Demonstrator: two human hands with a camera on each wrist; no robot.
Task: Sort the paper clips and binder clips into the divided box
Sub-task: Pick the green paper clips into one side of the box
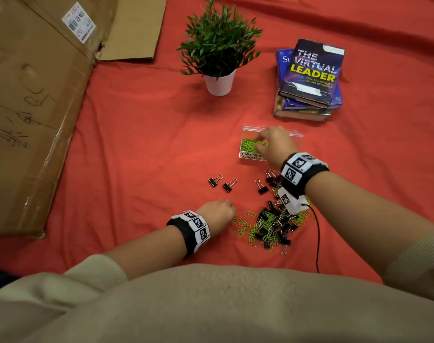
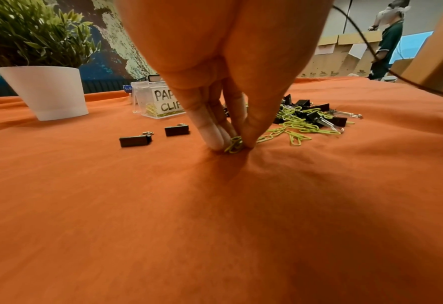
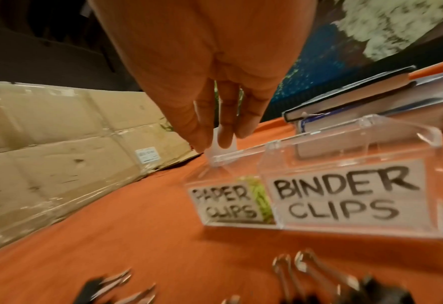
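Note:
A clear divided box (image 1: 252, 155) stands open on the red cloth, with green paper clips (image 1: 248, 144) in its left compartment, labelled PAPER CLIPS. My right hand (image 1: 259, 141) hovers over that compartment, fingers straight and nothing seen in them (image 3: 219, 142). The right compartment (image 3: 345, 197) is labelled BINDER CLIPS. A mixed pile of green paper clips and black binder clips (image 1: 273, 226) lies in front of the box. At the pile's left edge my left hand (image 1: 232, 211) pinches a green paper clip (image 2: 235, 146) against the cloth. Three binder clips (image 1: 229, 185) lie apart from the pile.
A potted plant (image 1: 219, 82) stands behind the clips and a stack of books (image 1: 310, 80) behind the box. Flattened cardboard (image 1: 32, 107) covers the left side. A black cable (image 1: 317, 238) trails from my right wrist. A person (image 2: 386, 41) stands far off.

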